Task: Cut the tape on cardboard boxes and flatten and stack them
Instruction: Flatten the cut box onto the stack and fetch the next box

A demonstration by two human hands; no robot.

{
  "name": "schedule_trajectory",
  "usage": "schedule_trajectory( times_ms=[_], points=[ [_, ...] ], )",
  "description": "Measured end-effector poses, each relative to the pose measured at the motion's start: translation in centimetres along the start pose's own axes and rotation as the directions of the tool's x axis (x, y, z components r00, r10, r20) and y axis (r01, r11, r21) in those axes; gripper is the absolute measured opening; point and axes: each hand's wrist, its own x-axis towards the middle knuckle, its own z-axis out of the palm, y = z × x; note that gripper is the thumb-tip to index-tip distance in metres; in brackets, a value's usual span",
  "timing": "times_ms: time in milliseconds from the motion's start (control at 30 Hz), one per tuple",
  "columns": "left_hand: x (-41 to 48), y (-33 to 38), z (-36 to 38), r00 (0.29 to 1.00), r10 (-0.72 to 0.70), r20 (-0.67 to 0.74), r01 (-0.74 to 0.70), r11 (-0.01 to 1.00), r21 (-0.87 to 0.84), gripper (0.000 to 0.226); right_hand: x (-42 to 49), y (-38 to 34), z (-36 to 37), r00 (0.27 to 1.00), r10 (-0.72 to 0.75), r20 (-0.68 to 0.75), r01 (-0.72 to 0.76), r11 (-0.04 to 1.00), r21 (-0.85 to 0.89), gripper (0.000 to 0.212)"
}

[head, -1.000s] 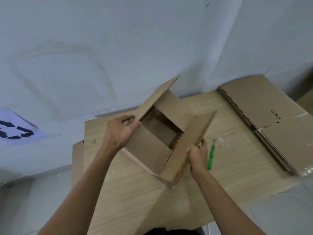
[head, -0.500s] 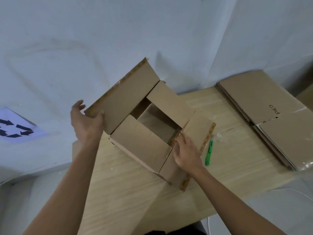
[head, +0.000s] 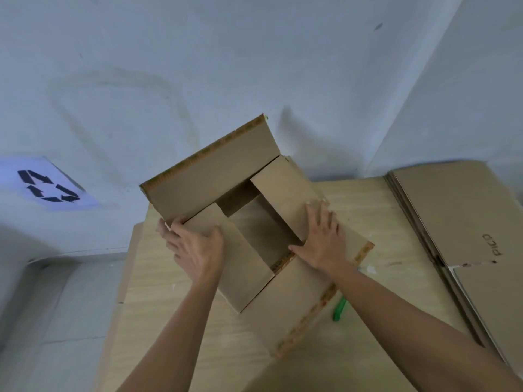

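Found the cardboard box (head: 254,230) standing open-topped on the light wooden table (head: 169,292), toward its 12 o'clock edge, flaps unfolded. Saw the long flap at 11 o'clock raised in front of the wall (head: 198,66), with tape residue along its free edge. Saw the opposite long flap at 5 o'clock folded outward and lying low over the table. Noted the left hand (head: 195,247) grasping the box at its 9 o'clock corner, thumb on top of the short flap, fingers curled round the edge. Noted the right hand (head: 322,241) released and flat, fingers spread, pressing on the flaps at 3 o'clock. Spotted a green utility knife (head: 339,309) on the table at 5 o'clock of the box, partly hidden by the low flap and the right forearm. Found a stack of flattened boxes (head: 452,222) at 3 o'clock on the table's right end, well apart from the box, with dark letters on the top sheet. Marked the wall as pale blue-grey with faint curved smudges, folding into a corner at 1 o'clock. Saw a white recycling sign (head: 48,186) with black arrows on it at 9 o'clock. Made out pale floor (head: 56,306) at 8 o'clock and a strip of cardboard (head: 126,264) beside the table's left edge.
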Motion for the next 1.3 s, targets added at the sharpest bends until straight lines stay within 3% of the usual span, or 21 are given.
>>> schedule_trajectory(
  times_ms=[167, 267, 333, 400, 500, 567, 667, 767, 867, 933, 1033, 1100, 1167, 1233, 1300],
  points=[
    [-2.7, 0.8, 2.2, 0.993, -0.077, 0.093, 0.057, 0.979, 0.196, 0.137, 2.6, 1.2, -0.6, 0.994, -0.093, 0.055, 0.093, 0.996, -0.003, 0.129],
    [-3.9, 0.9, 3.0, 0.984, -0.134, 0.122, 0.095, 0.955, 0.28, 0.143, 3.6, 2.1, -1.2, 0.981, -0.158, 0.116, 0.147, 0.984, 0.099, 0.125],
    [-4.5, 1.1, 2.9, 0.975, -0.17, 0.141, 0.133, 0.962, 0.239, 0.14, 4.1, 3.4, -1.8, 0.961, -0.234, 0.148, 0.183, 0.938, 0.294, 0.111],
    [-5.0, 0.7, 1.9, 0.975, -0.148, 0.165, 0.13, 0.985, 0.114, 0.127, 4.6, 4.6, -2.8, 0.942, -0.291, 0.168, 0.125, 0.768, 0.628, 0.092],
    [-5.8, -0.6, -1.3, 0.989, -0.104, 0.103, 0.12, 0.98, -0.16, 0.085, 5.6, 5.2, -4.9, 0.961, -0.163, 0.222, -0.158, 0.335, 0.929, 0.044],
    [-6.3, -2.4, -3.7, 0.979, -0.198, 0.045, 0.202, 0.971, -0.125, 0.047, 6.4, 5.3, -5.8, 0.957, -0.078, 0.28, -0.259, 0.21, 0.943, 0.025],
    [-7.9, -4.7, -6.0, 0.89, -0.43, 0.154, 0.451, 0.88, -0.147, 0.064, 6.7, 5.3, -6.0, 0.955, -0.051, 0.293, -0.28, 0.183, 0.942, 0.03],
    [-10.1, -7.2, -7.1, 0.835, -0.494, 0.244, 0.55, 0.771, -0.322, 0.045, 6.5, 4.9, -5.1, 0.96, -0.019, 0.278, -0.273, 0.142, 0.952, 0.033],
    [-11.2, -8.4, -7.4, 0.869, -0.412, 0.275, 0.49, 0.791, -0.365, 0.042, 6.3, 4.1, -4.7, 0.969, -0.027, 0.245, -0.242, 0.084, 0.967, 0.033],
    [-11.2, -8.3, -7.4, 0.896, -0.36, 0.259, 0.435, 0.826, -0.358, 0.047, 6.8, 3.9, -4.7, 0.959, -0.129, 0.252, -0.247, 0.051, 0.968, 0.038],
    [-10.4, -7.4, -8.0, 0.941, -0.257, 0.221, 0.329, 0.848, -0.415, 0.041, 7.1, 4.0, -5.2, 0.873, -0.356, 0.334, -0.362, -0.012, 0.932, 0.067],
    [-9.4, -7.1, -8.3, 0.948, -0.215, 0.234, 0.298, 0.858, -0.418, 0.038, 6.5, 4.6, -5.0, 0.864, -0.333, 0.377, -0.424, -0.081, 0.902, 0.078],
    [-8.5, -7.3, -8.7, 0.935, -0.222, 0.276, 0.325, 0.846, -0.422, 0.047, 5.2, 5.3, -3.7, 0.881, -0.193, 0.432, -0.469, -0.232, 0.852, 0.071],
    [-7.6, -7.3, -9.1, 0.924, -0.192, 0.33, 0.322, 0.855, -0.406, 0.051, 3.1, 5.9, -1.4, 0.845, -0.07, 0.531, -0.504, -0.44, 0.743, 0.064],
    [-6.8, -7.2, -9.7, 0.913, -0.129, 0.387, 0.297, 0.861, -0.414, 0.043, 0.8, 5.5, 0.5, 0.796, -0.074, 0.6, -0.518, -0.596, 0.613, 0.067]
  ],
)
